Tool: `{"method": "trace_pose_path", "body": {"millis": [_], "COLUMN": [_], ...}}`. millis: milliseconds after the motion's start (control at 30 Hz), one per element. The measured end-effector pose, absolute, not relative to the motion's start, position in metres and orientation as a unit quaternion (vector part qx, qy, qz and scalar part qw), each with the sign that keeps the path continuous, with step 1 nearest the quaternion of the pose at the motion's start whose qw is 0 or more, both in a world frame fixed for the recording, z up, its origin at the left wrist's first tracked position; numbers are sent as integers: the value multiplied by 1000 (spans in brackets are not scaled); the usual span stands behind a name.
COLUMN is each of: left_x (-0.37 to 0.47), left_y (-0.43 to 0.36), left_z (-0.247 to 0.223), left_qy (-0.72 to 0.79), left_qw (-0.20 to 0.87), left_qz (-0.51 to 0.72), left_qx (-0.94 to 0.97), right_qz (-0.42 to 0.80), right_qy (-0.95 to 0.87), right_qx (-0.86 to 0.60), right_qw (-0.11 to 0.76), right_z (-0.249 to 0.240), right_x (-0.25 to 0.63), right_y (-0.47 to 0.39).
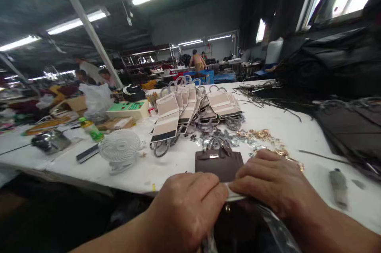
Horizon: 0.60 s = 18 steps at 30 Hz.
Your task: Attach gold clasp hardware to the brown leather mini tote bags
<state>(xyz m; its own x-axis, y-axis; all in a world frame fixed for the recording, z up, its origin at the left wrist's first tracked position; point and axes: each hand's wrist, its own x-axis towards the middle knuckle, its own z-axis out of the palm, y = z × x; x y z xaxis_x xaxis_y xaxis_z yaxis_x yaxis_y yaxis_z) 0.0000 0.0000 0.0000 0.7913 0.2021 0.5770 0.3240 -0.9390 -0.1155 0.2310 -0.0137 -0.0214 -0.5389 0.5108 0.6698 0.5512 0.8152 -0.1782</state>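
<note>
A dark brown bag piece with wrapped handles and a small metal bar lies at the near edge of the white table. Both hands press on its near part, where a pale strip shows between them. My left hand is closed on this piece, its fingers pressed together. On the right, my right hand holds the same piece with bent fingers, the thumb by the strip. Below the hands hang a dark panel with a small gold stud and a clear plastic-wrapped handle.
Beige bag panels are piled beyond the hands, with gold and silver metal parts nearer. A white fan, a bottle and a pale green machine stand left. Dark bags lie right. People work far behind.
</note>
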Motion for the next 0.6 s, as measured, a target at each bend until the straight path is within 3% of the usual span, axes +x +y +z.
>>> {"method": "trace_pose_path", "body": {"millis": [367,600], "left_x": [-3,-4], "left_y": [-5,-8], "left_z": [-2,-2], "left_qy": [-148,-165], "left_qw": [75,68], "left_qz": [-272,-256], "left_qx": [-948,-950], "right_qz": [-18,-90], "right_qy": [-888,-901], "right_qx": [-310,-272], "right_qw": [341,326], "right_z": [-23,-29], "right_x": [231,232], "right_y": [-20,-15]}}
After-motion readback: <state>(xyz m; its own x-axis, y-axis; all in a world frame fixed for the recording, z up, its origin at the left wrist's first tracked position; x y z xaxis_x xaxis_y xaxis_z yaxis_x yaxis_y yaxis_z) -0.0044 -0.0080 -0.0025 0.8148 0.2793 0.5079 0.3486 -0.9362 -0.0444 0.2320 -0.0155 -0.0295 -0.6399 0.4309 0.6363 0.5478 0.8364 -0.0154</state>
